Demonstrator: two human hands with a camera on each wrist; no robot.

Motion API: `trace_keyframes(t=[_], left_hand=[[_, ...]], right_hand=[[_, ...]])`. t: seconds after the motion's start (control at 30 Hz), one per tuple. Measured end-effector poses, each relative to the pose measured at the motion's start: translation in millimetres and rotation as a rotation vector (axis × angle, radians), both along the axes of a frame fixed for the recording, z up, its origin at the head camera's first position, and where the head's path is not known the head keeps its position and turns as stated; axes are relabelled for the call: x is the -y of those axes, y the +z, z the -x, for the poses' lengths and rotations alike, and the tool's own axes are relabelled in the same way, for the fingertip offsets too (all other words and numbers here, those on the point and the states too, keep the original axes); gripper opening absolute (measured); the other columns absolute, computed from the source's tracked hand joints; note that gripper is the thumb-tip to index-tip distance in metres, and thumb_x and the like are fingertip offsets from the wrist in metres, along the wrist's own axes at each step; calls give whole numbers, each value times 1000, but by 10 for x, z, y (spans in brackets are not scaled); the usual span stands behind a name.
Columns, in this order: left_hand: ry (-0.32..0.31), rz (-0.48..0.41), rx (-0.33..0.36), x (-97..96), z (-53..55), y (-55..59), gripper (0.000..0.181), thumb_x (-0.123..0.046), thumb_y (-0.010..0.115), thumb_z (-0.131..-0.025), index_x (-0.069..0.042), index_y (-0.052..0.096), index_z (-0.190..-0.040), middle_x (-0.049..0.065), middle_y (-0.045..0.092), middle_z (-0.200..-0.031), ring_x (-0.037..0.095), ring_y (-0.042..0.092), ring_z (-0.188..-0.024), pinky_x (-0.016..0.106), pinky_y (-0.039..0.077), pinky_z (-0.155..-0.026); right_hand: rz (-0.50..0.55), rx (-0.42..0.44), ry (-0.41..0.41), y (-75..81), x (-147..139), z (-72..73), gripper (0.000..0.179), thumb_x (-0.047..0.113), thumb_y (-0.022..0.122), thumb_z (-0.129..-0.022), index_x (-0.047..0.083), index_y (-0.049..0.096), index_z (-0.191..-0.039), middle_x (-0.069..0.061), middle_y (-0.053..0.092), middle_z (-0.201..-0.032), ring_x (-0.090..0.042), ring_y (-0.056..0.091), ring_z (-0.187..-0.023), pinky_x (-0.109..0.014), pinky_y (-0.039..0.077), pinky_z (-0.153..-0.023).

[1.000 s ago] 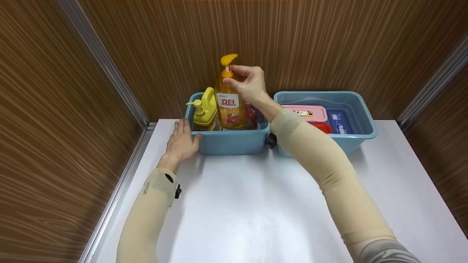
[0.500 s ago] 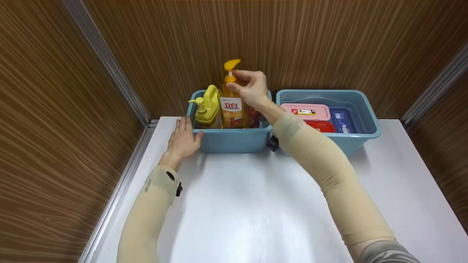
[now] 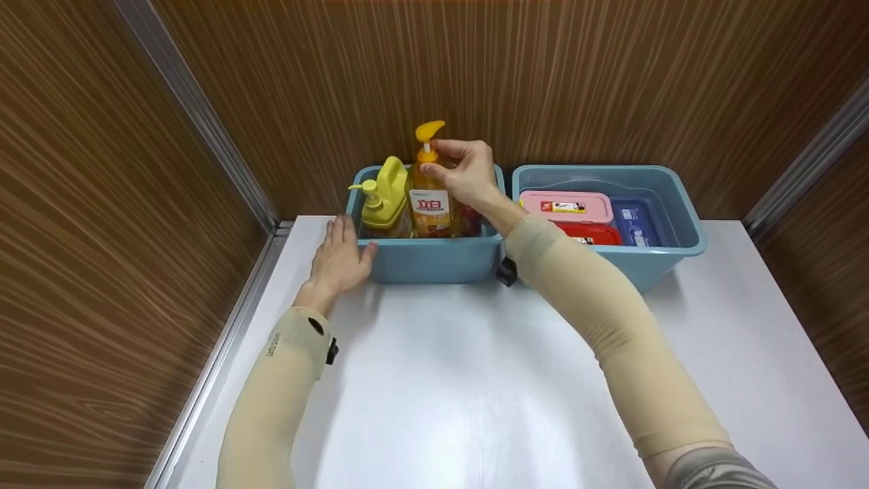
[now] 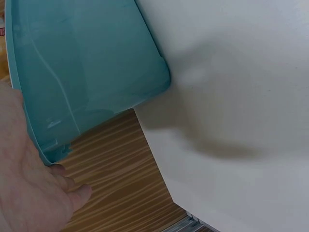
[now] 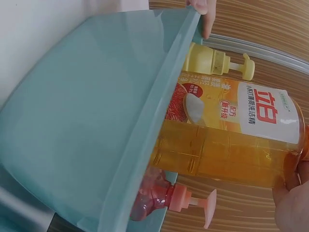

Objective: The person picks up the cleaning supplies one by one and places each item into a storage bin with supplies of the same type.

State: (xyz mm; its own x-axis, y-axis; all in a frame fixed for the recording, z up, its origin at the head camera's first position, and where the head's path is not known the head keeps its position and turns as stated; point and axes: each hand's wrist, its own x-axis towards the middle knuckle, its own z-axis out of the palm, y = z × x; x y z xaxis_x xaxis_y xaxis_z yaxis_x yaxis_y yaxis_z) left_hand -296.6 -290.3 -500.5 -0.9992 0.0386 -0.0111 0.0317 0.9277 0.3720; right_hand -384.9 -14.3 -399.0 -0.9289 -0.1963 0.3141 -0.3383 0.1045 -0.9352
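Note:
My right hand [image 3: 468, 170] pinches the neck of an orange dish soap bottle [image 3: 430, 204] with a yellow pump top. The bottle stands upright, its lower part down inside the left blue bin [image 3: 434, 263]. My left hand [image 3: 337, 261] lies with straight fingers against that bin's left front corner, fingertips at the rim in the left wrist view. Left of the soap, inside the bin, is a yellow pump bottle [image 3: 384, 200] with a loop handle. On the other side sits a red bottle [image 5: 157, 193] with a pink pump, mostly hidden behind the soap and my hand in the head view.
A second blue bin [image 3: 669, 251] stands just to the right. In it lie a pink-lidded box [image 3: 590, 209], a red-lidded box [image 3: 601, 235] and a dark blue box [image 3: 638, 221]. Wood-grain panels [image 3: 543, 81] enclose the white table [image 3: 475, 380] at the back and sides.
My right hand has lowered the dish soap bottle deeper into the left bin. The left hand stays on the bin's corner; the head view has shifted slightly.

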Motion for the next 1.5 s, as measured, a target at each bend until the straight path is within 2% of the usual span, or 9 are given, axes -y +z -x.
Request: trace_keyframes(t=[0.27,0.8,0.97,1.23,1.5], left_hand=[[0,1,11,-5,2,5,93,-54,36,-117,8,1,-177,31,-1,-188,50,1,-178,64,15,-145],[11,10,-13,-20,-10,-5,92,-52,38,-117,8,5,-177,32,6,-188,49,3,-178,63,17,-145],[15,15,-3,-18,-3,-12,91,-52,37,-117,8,4,-177,31,5,-188,49,2,-178,63,16,-145],[20,16,4,-15,-1,-10,91,-52,37,-117,7,3,-178,31,3,-188,48,1,-178,63,15,-145],[10,19,15,2,0,-16,91,-51,35,-118,8,1,-177,31,0,-188,49,1,-178,63,15,-145]], right_hand=[[22,61,45,-87,-17,-2,42,8,85,-100,5,78,-141,-13,79,-144,-29,77,-135,-36,62,-115],[15,104,79,-291,-59,20,44,7,89,-96,3,79,-138,-17,82,-136,-28,83,-119,-33,68,-102],[2,121,80,-344,-82,42,42,7,89,-96,5,80,-137,-16,82,-136,-26,83,-118,-32,68,-101],[7,121,105,-420,-88,83,42,4,89,-95,3,81,-136,-18,82,-135,-32,81,-120,-30,68,-98],[-67,126,112,-503,-99,98,39,6,90,-95,3,82,-133,-17,85,-129,-23,83,-110,-33,68,-102]])
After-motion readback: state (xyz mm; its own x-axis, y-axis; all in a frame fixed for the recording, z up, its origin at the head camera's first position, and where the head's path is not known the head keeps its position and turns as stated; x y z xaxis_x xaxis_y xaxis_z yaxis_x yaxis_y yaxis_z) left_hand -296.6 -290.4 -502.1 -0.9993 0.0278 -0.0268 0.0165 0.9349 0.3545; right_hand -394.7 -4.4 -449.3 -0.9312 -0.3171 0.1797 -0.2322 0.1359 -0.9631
